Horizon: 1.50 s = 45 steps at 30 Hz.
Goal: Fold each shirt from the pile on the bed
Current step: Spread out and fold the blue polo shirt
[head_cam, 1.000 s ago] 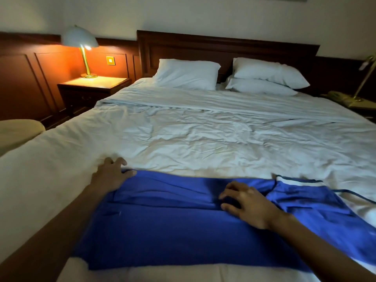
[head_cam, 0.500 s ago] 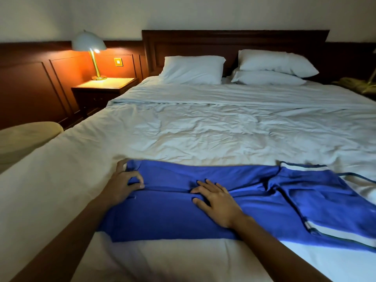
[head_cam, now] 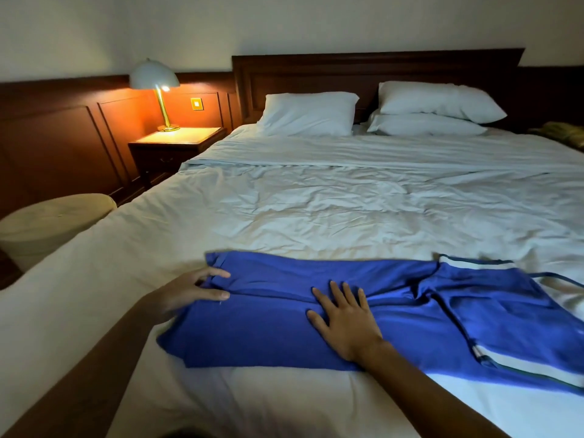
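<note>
Blue shirt [head_cam: 268, 330] lies lengthwise along the bed's [head_cam: 316, 216] near edge, left hand [head_cam: 186, 295] pinching its left-end fold, right hand [head_cam: 344, 324] pressing flat on its middle, striped end trailing rightward

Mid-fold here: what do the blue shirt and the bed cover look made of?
The shirt: likely a smooth synthetic sports knit with slight sheen; it drapes in soft folds and lies thin under the flat right hand. The cover: probably woven cotton or a blend, matte white, with crisp creases. Fibre cannot be confirmed by sight.
</note>
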Each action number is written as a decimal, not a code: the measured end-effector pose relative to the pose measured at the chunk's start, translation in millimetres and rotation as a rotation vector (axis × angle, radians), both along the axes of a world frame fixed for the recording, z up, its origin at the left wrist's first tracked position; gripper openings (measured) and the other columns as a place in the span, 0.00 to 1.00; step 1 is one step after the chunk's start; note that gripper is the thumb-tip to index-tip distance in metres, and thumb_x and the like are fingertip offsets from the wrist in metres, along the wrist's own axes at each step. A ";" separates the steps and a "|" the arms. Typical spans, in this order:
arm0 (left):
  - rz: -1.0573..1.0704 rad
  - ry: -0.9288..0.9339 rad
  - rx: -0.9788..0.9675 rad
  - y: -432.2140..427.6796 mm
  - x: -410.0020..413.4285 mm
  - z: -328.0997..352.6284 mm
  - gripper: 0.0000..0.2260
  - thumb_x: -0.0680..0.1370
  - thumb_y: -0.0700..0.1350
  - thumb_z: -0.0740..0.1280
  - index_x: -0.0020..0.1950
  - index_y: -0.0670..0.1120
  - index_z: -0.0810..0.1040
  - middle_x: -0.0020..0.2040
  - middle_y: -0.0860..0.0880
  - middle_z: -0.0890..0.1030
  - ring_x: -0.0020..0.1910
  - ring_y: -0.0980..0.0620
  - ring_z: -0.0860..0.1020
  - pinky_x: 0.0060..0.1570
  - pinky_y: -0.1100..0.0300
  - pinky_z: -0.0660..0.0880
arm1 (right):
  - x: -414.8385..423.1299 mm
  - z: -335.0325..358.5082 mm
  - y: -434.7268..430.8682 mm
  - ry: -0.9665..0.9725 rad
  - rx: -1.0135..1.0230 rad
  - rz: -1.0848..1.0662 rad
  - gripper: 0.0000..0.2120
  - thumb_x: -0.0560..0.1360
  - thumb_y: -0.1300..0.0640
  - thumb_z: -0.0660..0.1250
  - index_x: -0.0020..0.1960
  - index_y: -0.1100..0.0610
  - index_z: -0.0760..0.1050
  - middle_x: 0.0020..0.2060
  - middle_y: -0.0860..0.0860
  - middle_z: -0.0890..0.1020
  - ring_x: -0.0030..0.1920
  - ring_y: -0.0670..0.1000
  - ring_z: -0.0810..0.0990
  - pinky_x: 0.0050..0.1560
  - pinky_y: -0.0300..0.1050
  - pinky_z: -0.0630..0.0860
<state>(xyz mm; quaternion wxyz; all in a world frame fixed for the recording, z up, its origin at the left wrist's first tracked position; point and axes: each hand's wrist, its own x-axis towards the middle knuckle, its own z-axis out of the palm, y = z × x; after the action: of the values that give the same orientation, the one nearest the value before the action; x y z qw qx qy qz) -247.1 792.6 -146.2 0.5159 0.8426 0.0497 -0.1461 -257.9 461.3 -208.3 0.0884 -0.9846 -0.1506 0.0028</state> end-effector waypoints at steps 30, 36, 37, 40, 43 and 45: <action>-0.497 -0.028 0.379 -362.8 38.1 83.8 0.35 0.78 0.62 0.66 0.81 0.58 0.54 0.80 0.47 0.61 0.54 0.44 0.83 0.51 0.56 0.79 | -25.6 69.7 -263.4 -0.097 0.219 -0.404 0.25 0.75 0.38 0.57 0.69 0.44 0.73 0.69 0.51 0.75 0.69 0.55 0.72 0.68 0.56 0.69; -0.332 -0.312 0.445 -330.2 30.5 7.3 0.36 0.77 0.71 0.57 0.78 0.51 0.65 0.78 0.49 0.65 0.77 0.50 0.64 0.74 0.57 0.60 | -43.9 50.9 -265.5 -0.149 0.363 -0.386 0.15 0.77 0.48 0.66 0.63 0.45 0.78 0.62 0.48 0.81 0.65 0.52 0.76 0.63 0.52 0.73; -0.327 -0.316 0.505 -316.7 25.9 -10.7 0.46 0.70 0.79 0.50 0.79 0.52 0.62 0.80 0.50 0.62 0.79 0.51 0.59 0.77 0.56 0.55 | -44.8 49.3 -258.9 -0.172 0.388 -0.384 0.13 0.76 0.49 0.66 0.61 0.45 0.79 0.58 0.48 0.82 0.62 0.54 0.78 0.61 0.52 0.74; -0.341 -0.313 0.742 -284.7 9.0 -48.3 0.59 0.55 0.83 0.27 0.82 0.58 0.50 0.83 0.53 0.48 0.81 0.51 0.47 0.78 0.51 0.44 | -49.4 52.8 -230.4 -0.137 0.497 -0.375 0.11 0.77 0.49 0.66 0.59 0.46 0.78 0.50 0.48 0.85 0.55 0.53 0.81 0.54 0.48 0.75; -0.360 -0.342 0.784 -270.7 1.3 -52.0 0.49 0.63 0.78 0.29 0.81 0.61 0.44 0.82 0.55 0.44 0.81 0.51 0.42 0.78 0.51 0.38 | -51.9 54.5 -199.3 0.001 0.501 -0.307 0.16 0.78 0.45 0.65 0.64 0.46 0.74 0.54 0.49 0.83 0.57 0.52 0.79 0.56 0.46 0.73; -0.391 -0.324 0.809 -266.4 2.4 -49.6 0.45 0.65 0.76 0.33 0.80 0.63 0.43 0.82 0.55 0.43 0.81 0.52 0.41 0.78 0.50 0.38 | -53.0 54.8 -184.1 0.054 0.478 -0.282 0.19 0.77 0.46 0.66 0.67 0.48 0.73 0.56 0.50 0.81 0.59 0.53 0.77 0.57 0.46 0.73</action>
<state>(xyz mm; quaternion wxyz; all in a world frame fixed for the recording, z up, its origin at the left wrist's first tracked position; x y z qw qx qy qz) -244.7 526.2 -195.8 0.1102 0.9813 -0.1379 -0.0763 -311.0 277.2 -153.5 0.3219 -0.9466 -0.0063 -0.0191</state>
